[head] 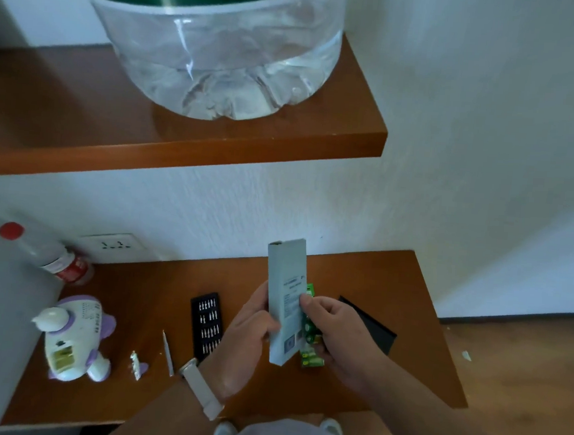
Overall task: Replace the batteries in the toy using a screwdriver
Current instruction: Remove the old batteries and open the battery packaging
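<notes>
Gripping the grey box (287, 306) in the left hand (247, 334), pinching the green battery pack (310, 356) in the right hand (338, 331); best eased apart slowly, box held steady.

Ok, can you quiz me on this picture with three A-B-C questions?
1. Where is the toy plane? A. on the upper shelf B. on the desk C. in a hand
2. What colour is the small bottle's cap? A. blue B. yellow C. red
3. The toy's battery compartment is: A. open B. screwed shut C. taped over
Answers: 1 B, it lies on the desk's left side; 2 C, the cap near the wall socket is red; 3 A, its cover lies loose beside the toy.
</notes>
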The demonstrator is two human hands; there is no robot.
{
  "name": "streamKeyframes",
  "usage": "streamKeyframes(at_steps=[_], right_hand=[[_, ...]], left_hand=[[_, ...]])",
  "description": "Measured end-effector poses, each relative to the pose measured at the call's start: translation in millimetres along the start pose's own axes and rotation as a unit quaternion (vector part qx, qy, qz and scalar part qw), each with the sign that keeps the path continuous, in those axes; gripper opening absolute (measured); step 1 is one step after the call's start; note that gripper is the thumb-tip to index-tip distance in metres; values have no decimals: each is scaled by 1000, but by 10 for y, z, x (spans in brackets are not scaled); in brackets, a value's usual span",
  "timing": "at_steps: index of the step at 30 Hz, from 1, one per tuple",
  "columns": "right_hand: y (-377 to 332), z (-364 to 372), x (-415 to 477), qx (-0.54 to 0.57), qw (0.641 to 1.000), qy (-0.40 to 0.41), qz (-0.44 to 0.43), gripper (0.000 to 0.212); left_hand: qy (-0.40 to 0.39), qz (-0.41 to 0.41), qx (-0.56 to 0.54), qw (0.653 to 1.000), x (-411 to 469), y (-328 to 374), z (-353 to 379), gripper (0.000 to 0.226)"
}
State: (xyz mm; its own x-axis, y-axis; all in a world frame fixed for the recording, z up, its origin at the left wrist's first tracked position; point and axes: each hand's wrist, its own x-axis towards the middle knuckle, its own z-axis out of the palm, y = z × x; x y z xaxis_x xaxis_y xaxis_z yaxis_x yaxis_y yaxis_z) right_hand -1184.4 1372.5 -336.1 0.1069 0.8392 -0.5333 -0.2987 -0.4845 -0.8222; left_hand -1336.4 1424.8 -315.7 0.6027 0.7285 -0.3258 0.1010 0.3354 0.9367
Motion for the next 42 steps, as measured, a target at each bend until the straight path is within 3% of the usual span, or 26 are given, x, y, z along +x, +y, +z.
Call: streamKeyframes(at_steps=[3, 6, 9, 13, 20, 24, 34, 42], right_hand=[[-25, 22, -47, -7, 1000, -8, -2, 35], [-32, 60, -98, -10, 1000, -23, 9, 33], [-59, 48, -140, 2, 998, -56, 5, 30], [-99, 14, -166, -16, 996, -86, -2, 24], [-107, -29, -214, -56, 995, -87, -3, 25], [-102, -144, -250, -68, 994, -88, -12, 24], [-80, -485, -403, -138, 987, -71, -52, 13], [-126, -701, -443, -160, 983, -53, -77, 8]], left_hand=[[80, 34, -11, 996, -61, 55, 67, 53], [171, 77, 48, 981, -102, 92, 111, 52], [175, 95, 107, 974, -112, 102, 113, 46], [168, 75, 106, 977, -142, 127, 78, 33], [167, 61, 79, 981, -136, 199, -28, 32], [191, 87, 129, 969, 21, 456, -166, 21], [59, 28, 334, 940, 278, 831, -70, 26], [-32, -1, 417, 908, 189, 659, 242, 22]])
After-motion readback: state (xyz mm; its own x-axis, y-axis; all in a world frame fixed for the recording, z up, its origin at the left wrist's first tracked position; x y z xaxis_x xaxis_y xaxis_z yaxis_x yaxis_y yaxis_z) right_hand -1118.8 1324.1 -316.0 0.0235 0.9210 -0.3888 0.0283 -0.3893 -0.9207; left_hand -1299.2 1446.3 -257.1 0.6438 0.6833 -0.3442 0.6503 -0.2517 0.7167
